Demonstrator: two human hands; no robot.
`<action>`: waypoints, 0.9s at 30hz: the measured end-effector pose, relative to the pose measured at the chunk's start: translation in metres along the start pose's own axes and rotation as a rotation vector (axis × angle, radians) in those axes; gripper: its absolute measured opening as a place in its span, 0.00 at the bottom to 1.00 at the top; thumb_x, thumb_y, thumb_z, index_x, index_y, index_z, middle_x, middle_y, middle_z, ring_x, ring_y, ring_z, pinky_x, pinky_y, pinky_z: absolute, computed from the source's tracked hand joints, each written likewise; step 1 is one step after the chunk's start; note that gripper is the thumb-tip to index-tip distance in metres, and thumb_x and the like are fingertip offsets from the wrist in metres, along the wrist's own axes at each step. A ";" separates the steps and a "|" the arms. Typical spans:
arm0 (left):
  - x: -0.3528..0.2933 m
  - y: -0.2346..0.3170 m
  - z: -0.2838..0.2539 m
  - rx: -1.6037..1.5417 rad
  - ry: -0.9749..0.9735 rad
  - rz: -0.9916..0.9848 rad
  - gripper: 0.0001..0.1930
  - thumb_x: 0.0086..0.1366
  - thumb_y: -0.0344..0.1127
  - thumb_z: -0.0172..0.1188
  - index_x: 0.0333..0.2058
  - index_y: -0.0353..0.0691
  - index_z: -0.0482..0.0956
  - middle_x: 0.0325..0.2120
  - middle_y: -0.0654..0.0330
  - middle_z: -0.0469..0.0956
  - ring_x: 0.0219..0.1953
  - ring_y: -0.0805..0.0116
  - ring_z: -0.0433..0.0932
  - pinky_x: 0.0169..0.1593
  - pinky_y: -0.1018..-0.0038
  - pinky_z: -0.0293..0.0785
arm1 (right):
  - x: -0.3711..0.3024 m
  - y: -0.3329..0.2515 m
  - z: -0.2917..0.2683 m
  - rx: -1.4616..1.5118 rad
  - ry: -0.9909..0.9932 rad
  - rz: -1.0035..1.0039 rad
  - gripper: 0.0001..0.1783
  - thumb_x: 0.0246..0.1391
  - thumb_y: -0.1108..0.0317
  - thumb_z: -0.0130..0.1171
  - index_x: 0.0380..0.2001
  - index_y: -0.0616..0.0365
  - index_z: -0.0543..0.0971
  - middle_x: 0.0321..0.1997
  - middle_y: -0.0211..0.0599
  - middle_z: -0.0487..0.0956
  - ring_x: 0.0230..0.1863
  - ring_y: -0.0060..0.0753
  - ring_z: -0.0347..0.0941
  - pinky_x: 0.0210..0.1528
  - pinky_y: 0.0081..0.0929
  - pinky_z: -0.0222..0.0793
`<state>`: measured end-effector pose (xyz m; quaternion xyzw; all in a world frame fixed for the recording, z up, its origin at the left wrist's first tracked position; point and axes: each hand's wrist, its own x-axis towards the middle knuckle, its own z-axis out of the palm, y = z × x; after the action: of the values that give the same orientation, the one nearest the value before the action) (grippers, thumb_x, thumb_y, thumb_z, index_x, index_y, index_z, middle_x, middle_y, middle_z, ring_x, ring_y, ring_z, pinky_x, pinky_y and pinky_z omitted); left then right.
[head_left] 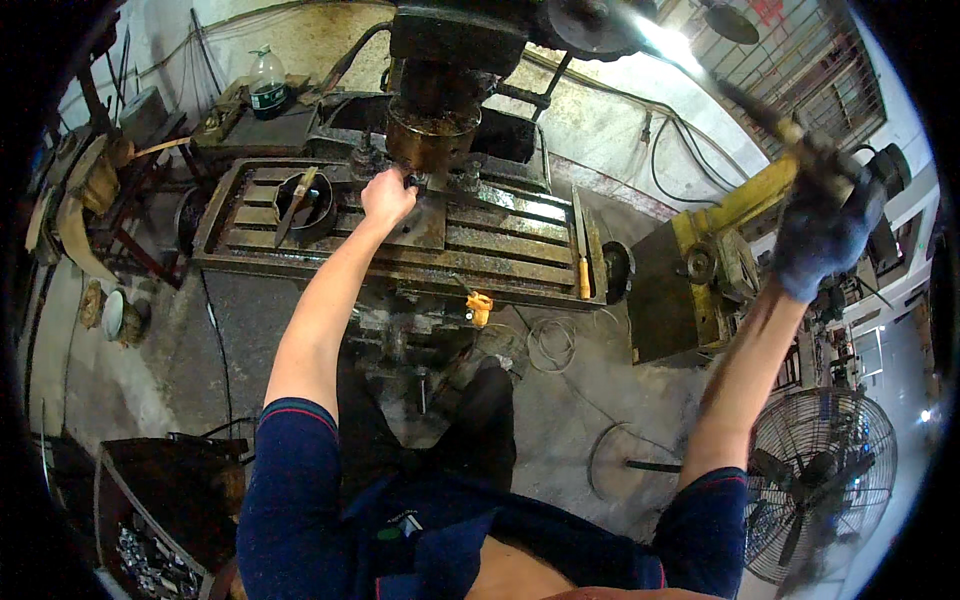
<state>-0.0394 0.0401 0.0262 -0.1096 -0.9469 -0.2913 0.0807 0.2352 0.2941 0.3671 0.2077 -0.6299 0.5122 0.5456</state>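
My left hand (388, 198) is bare and closed just below the machine's spindle head (435, 130), above the slotted machine table (500, 245). What its fingers hold, if anything, is hidden. Raised at the far right, my right hand (825, 235) wears a dark grey-blue glove and is wrapped round a long dark bar (765, 115). Motion smears the bar, so its exact kind does not show. A round black pan (318, 215) with a brush-like tool (295, 208) across it stands on the left part of the table.
A yellow-handled file-like tool (584, 275) lies along the table's right edge. An orange object (479, 308) hangs at the front edge. To the right stand a yellow and dark cabinet (670, 290) and a fan (820, 480). A metal-scrap bin (150, 550) is at lower left.
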 end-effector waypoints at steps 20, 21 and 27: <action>-0.016 -0.037 -0.033 -0.308 -0.090 0.180 0.14 0.50 0.34 0.58 0.38 0.41 0.78 0.22 0.48 0.76 0.30 0.52 0.77 0.34 0.61 0.72 | -0.119 0.040 0.017 -0.024 0.099 -0.116 0.22 0.55 0.53 0.43 0.20 0.61 0.70 0.29 0.43 0.75 0.37 0.41 0.71 0.58 0.55 0.54; -0.026 -0.047 -0.046 -0.305 -0.028 0.251 0.15 0.50 0.34 0.57 0.38 0.42 0.77 0.22 0.49 0.76 0.29 0.52 0.76 0.34 0.62 0.72 | -0.118 0.035 0.020 -0.052 0.126 -0.099 0.22 0.55 0.53 0.43 0.20 0.61 0.70 0.29 0.42 0.75 0.37 0.41 0.71 0.58 0.56 0.54; -0.092 -0.099 -0.144 -0.057 0.329 0.246 0.17 0.51 0.32 0.56 0.43 0.45 0.74 0.31 0.55 0.76 0.31 0.54 0.76 0.34 0.64 0.72 | -0.119 0.034 0.026 -0.025 0.150 -0.076 0.19 0.56 0.55 0.43 0.19 0.56 0.71 0.22 0.35 0.71 0.39 0.40 0.71 0.61 0.57 0.48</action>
<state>0.0363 -0.1366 0.0705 -0.1778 -0.8918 -0.3199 0.2659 0.2329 0.2496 0.2493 0.1853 -0.5853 0.4974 0.6129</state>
